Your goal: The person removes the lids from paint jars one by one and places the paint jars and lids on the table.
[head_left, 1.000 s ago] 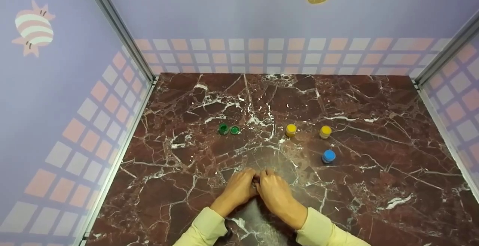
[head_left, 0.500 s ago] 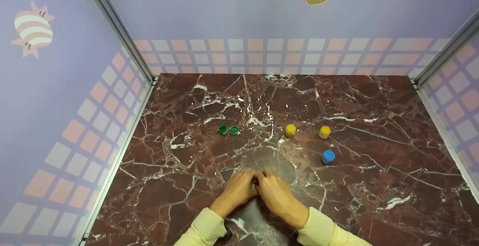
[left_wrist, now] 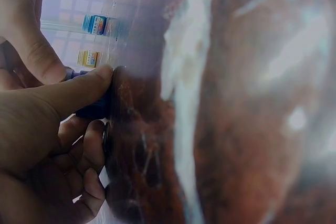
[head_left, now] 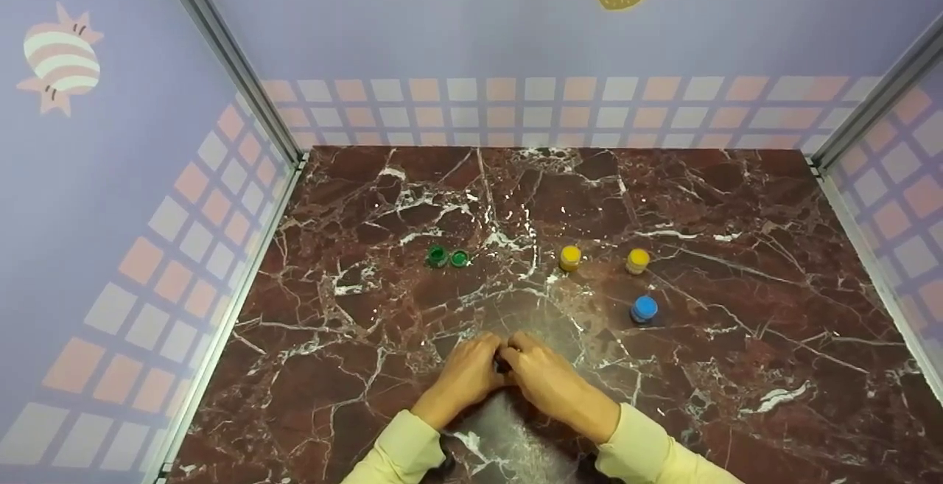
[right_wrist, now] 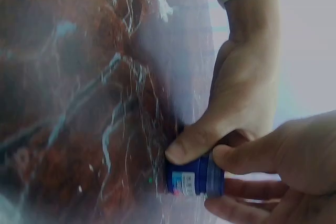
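Near the front of the table, my two hands meet around a small dark blue paint jar (right_wrist: 184,181) that has a pale label. My left hand (head_left: 468,370) grips the jar's body, its thumb lying across the side in the right wrist view. My right hand (head_left: 549,377) pinches the jar's lid (right_wrist: 215,179) between thumb and fingers. The lid sits on the jar. From the head view, the hands cover most of the jar, and only a dark bit shows between them.
Beyond the hands, an uncapped green paint jar (head_left: 437,255) stands beside its green lid (head_left: 460,258). To the right are a yellow jar (head_left: 569,258), a second yellow jar (head_left: 637,261) and a blue-capped jar (head_left: 644,309). Patterned panels (head_left: 545,27) border the marbled table (head_left: 353,388).
My right hand has turned a little at the wrist, and its forearm has shifted slightly right. More of the dark jar shows between the hands. My left hand stays nearly still.
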`<state>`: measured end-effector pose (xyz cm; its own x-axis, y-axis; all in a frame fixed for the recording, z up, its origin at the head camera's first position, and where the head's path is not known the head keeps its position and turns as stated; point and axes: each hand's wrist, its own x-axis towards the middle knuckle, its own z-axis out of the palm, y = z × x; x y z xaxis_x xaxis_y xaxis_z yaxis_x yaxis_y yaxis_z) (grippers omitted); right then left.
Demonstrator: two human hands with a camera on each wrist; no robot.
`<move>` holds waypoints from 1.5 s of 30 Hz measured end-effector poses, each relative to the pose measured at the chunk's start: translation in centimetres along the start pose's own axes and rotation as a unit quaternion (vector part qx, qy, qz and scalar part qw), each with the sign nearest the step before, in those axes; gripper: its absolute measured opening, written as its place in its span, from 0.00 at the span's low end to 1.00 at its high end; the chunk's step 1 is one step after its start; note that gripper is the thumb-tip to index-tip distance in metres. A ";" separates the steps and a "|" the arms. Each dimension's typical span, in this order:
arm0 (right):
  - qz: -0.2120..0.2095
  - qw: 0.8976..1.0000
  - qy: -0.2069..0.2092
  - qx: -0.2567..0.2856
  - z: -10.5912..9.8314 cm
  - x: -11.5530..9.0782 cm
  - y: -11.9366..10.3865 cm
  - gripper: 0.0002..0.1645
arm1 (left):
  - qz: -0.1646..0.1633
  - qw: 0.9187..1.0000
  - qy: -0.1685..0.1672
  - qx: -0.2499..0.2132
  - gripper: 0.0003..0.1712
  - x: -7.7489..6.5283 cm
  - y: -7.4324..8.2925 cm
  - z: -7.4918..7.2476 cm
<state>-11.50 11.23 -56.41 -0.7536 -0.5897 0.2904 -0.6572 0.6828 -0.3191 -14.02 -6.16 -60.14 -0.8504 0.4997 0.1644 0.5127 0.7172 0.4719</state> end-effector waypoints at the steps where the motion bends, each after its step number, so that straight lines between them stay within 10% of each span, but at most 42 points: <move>1: -0.008 1.000 -0.006 0.004 -0.1 0.0 0.2 0.12 | -0.001 1.000 -0.001 -0.003 0.23 0.0 0.0 0.0; 26: -0.126 0.983 -0.063 0.118 -0.4 0.0 3.1 0.17 | -0.023 0.999 -0.024 -0.011 0.24 -0.2 -0.1 -0.2; 32: -0.069 0.979 -0.071 0.176 -0.8 -0.4 3.4 0.17 | -0.027 0.999 -0.035 -0.021 0.23 -0.1 0.0 -0.2; 45: 0.185 0.959 0.074 0.201 -0.6 0.0 1.7 0.21 | 0.002 1.000 -0.015 -0.018 0.25 0.0 -0.1 -0.3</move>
<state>-12.65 12.67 -56.43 -0.9456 -0.2518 0.2061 -0.3192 0.5943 -0.7382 -14.07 -6.36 -59.90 -0.8439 0.5175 0.1413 0.5118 0.6977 0.5013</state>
